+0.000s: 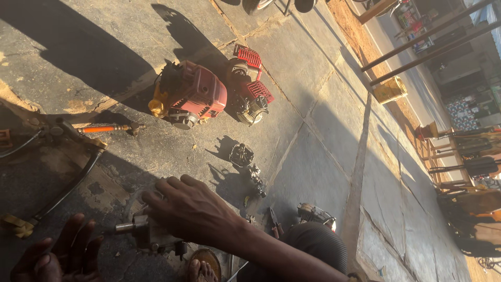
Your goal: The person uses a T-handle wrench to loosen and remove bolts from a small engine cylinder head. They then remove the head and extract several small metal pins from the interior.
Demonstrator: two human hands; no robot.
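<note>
Item: small grey metal engine part with a protruding shaft (148,233), on the grey concrete slab floor (313,146), at the lower left of the view, partly under the right hand.

Right hand (190,209): reaches across from the lower right, palm down, fingers spread and bent loosely over the top of the engine part; it touches the part, but whether it grips it cannot be told.

Left hand (60,256): at the bottom left corner, in shadow, fingers curled partway, just beside the shaft end of the part. What it has hold of, if anything, cannot be told.

A bare foot (202,270) rests at the bottom edge, just beside the part.

Packages, labels, signs: stacked coloured goods (412,23) in the far upper right, too small to tell apart. No label is readable.

Containers: yellow bucket-like container (390,90) on the floor at the upper right, beside two slanting dark metal bars (428,49); contents not visible.

Other items on the floor:
- red-cased small engine with a yellow cap (190,94), upper centre.
- second engine with red ribbed covers (250,94), touching the first on its right.
- two small dark metal parts (241,155), between the engines and the hands.
- orange-handled tool (107,128), left.
- black hose (68,188), curving down the left side.
- pliers (275,222), near the forearm.
- wooden stools (459,156), far right.
</note>
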